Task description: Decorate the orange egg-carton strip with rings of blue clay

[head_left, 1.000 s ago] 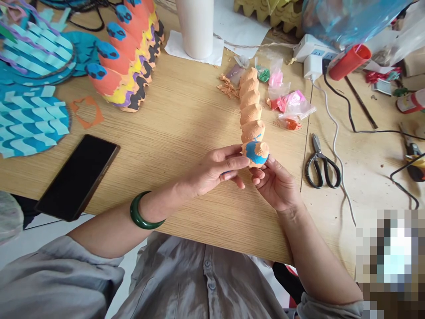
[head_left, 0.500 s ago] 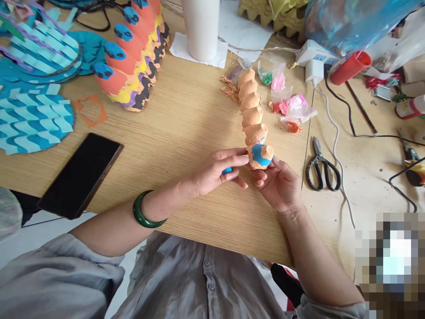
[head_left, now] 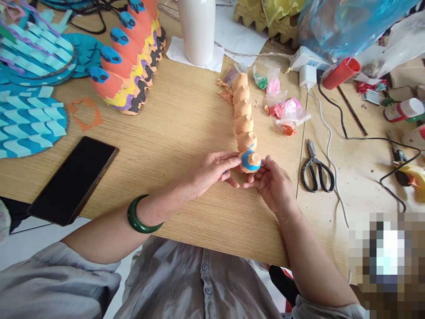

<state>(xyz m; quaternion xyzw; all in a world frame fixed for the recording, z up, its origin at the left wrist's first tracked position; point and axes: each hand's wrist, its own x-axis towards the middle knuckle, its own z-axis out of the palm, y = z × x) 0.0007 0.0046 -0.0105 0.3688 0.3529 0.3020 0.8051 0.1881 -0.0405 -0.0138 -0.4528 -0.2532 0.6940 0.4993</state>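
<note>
The left hand [head_left: 212,173] and right hand [head_left: 275,185] pinch the orange strip [head_left: 244,123] toward the tabletop's front edge [head_left: 215,244], its blue patch [head_left: 245,160] now showing wider (coverage, it seems, advances).

Shirt [head_left: 169,288]: grey cloth, creased, its front showing below the near edge of the table [head_left: 172,146]. Buttons [head_left: 204,267]: small, round, grey, set along a vertical placket. Left sleeve [head_left: 63,283]: matching grey, folded back in a loose, wide cuff. Right sleeve [head_left: 327,308]: likewise grey, turned back, partly out of view. Bangle [head_left: 137,219]: thick, rounded, glossy dark green. Left hand [head_left: 212,172], right hand [head_left: 275,184]: bare.
</note>
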